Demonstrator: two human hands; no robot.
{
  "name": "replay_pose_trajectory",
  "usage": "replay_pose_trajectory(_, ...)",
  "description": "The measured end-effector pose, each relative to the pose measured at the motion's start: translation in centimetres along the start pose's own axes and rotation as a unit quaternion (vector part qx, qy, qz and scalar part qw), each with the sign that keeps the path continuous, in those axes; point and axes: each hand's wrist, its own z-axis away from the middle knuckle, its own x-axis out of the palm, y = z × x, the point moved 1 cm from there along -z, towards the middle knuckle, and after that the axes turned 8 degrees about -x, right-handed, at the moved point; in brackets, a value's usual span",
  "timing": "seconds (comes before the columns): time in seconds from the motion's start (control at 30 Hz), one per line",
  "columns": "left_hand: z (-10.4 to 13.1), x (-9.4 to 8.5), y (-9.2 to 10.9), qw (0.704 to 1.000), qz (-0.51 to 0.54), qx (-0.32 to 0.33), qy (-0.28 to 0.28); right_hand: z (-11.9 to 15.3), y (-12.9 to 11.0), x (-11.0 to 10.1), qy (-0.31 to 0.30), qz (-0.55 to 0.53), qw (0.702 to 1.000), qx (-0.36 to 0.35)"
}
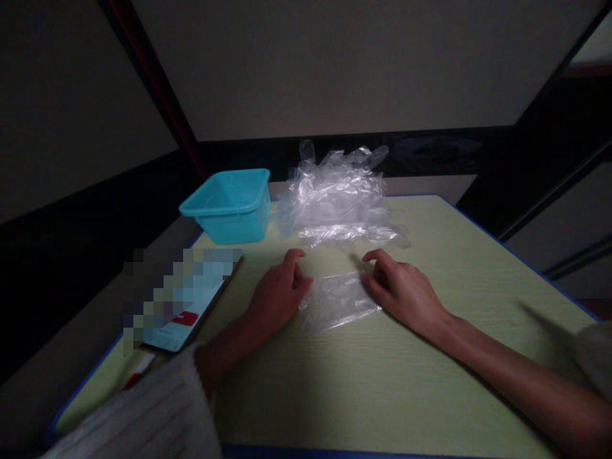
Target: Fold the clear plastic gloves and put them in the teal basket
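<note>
A folded piece of thin clear plastic point(339, 303) lies flat on the table between my hands; whether it is a glove or a bag I cannot tell. My left hand point(282, 290) is at its left edge, thumb touching or just over the film, index finger raised apart from the thumb. At the right edge, my right hand point(406, 290) takes a similar pose, with its thumb by the film and its index finger lifted away. The other fingers of both hands are curled and partly hidden. Beyond them sits a loose heap of clear plastic gloves point(339, 197), some finger shapes sticking up.
A turquoise plastic basket point(227, 213) stands at the back left of the pale table point(306, 395), which has a blue edge. Left of my left hand lies a phone point(179, 335) with a lit, partly pixelated screen. A red and white object point(138, 370) is near my left sleeve.
</note>
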Motion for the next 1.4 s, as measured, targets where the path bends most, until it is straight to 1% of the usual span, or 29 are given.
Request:
replay_pose_trajectory(0.03,0.1,-0.1,0.0,1.0,-0.019,0.004,0.011,0.0,0.0,-0.2,0.017,-0.011,1.0,-0.016)
replay_pose_trajectory(0.1,0.3,-0.2,0.1,0.998,-0.049,0.017,0.038,0.2,-0.1,-0.5,0.054,-0.036,0.995,-0.071)
replay_pose_trajectory(0.17,0.4,-0.3,0.1,0.995,-0.063,0.036,0.069,0.5,-0.6,-0.8,0.059,-0.053,0.987,-0.139)
replay_pose_trajectory(0.2,0.4,-0.3,0.2,0.993,-0.065,0.047,0.084,0.6,-1.0,-0.8,0.047,-0.056,0.983,-0.168)
replay_pose_trajectory(0.27,0.5,-0.3,0.2,0.991,-0.056,0.066,0.106,1.0,-1.7,-0.6,0.001,-0.048,0.977,-0.208)
replay_pose_trajectory(0.33,0.4,-0.3,0.1,0.989,-0.042,0.079,0.121,1.4,-2.3,-0.1,-0.037,-0.022,0.974,-0.222)
replay_pose_trajectory(0.43,0.4,-0.3,0.1,0.987,-0.024,0.089,0.128,2.0,-2.6,0.6,-0.081,0.015,0.972,-0.222)
replay_pose_trajectory(0.57,0.7,-0.3,0.5,0.987,-0.016,0.115,0.11,2.3,-2.5,1.0,-0.116,0.04,0.969,-0.213)
replay_pose_trajectory(0.7,1.7,0.5,1.6,0.977,-0.057,0.185,0.086,2.3,-2.3,1.1,-0.119,0.045,0.97,-0.208)
replay_pose_trajectory(0.8,2.6,1.4,2.6,0.966,-0.079,0.24,0.047,2.3,-2.3,1.2,-0.117,0.046,0.969,-0.211)
replay_pose_trajectory(0.9,3.2,2.3,3.2,0.959,-0.099,0.264,-0.009,2.4,-2.2,1.3,-0.126,0.059,0.966,-0.218)
replay_pose_trajectory(0.97,3.5,2.7,3.3,0.956,-0.128,0.263,-0.033,2.4,-2.1,1.4,-0.131,0.068,0.964,-0.222)
replay_pose_trajectory(1.1,3.7,3.2,3.0,0.951,-0.18,0.241,-0.068,2.6,-1.8,1.6,-0.123,0.079,0.961,-0.235)
replay_pose_trajectory(1.17,3.8,3.2,2.8,0.95,-0.193,0.236,-0.068,2.7,-1.5,1.7,-0.115,0.081,0.96,-0.244)
replay_pose_trajectory(1.3,4.0,3.4,2.6,0.949,-0.199,0.238,-0.046,2.8,-1.2,1.8,-0.089,0.074,0.959,-0.258)
replay_pose_trajectory(1.4,4.0,3.5,2.4,0.949,-0.204,0.235,-0.04,2.9,-1.0,1.9,-0.085,0.083,0.958,-0.26)
